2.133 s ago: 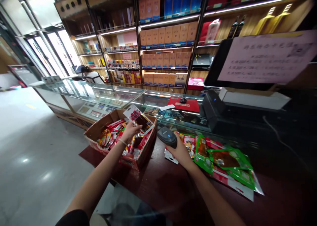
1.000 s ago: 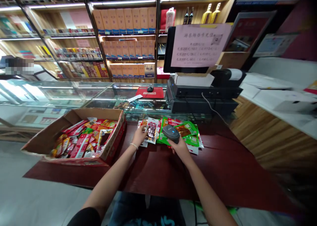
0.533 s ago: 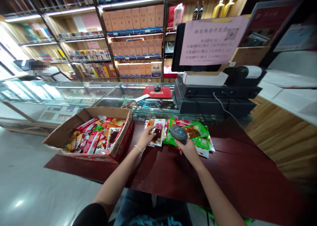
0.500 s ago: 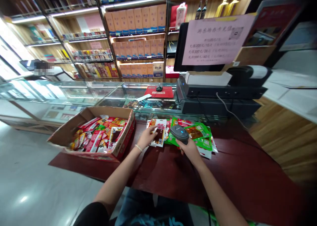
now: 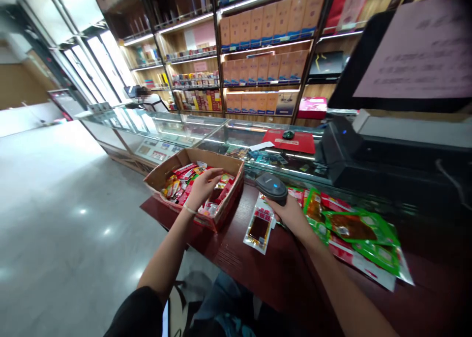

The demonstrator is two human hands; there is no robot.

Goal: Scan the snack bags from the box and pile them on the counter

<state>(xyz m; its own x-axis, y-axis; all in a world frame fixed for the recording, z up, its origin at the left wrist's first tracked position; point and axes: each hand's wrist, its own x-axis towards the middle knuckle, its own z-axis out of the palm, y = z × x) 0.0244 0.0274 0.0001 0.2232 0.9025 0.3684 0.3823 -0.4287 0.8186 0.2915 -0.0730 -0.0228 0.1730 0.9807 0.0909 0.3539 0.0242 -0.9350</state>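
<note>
My left hand [image 5: 203,187] hovers over the cardboard box [image 5: 233,192], its fingers apart and nothing visibly gripped. Inside the box lie many small red, yellow and white snack packets [image 5: 183,182], and one with a dark window sits right under the fingers. My right hand [image 5: 291,213] grips a dark handheld barcode scanner [image 5: 272,187] with a blue light on top. Just below the scanner, a white snack packet [image 5: 259,227] with dark contents lies flat on the table. To the right of this hand, a pile of green and red packets [image 5: 352,227] overlaps loosely.
The dark red table [image 5: 236,251] meets a glass display counter [image 5: 206,140]. On the counter are a red mat [image 5: 304,142] with a mouse [image 5: 288,135] and a black checkout terminal [image 5: 346,155]. Another person [image 5: 147,98] sits far left, near shelves of boxes.
My left hand has moved left from the packets on the table to above the box. The scanner has shifted over the white packet, and the view has turned left.
</note>
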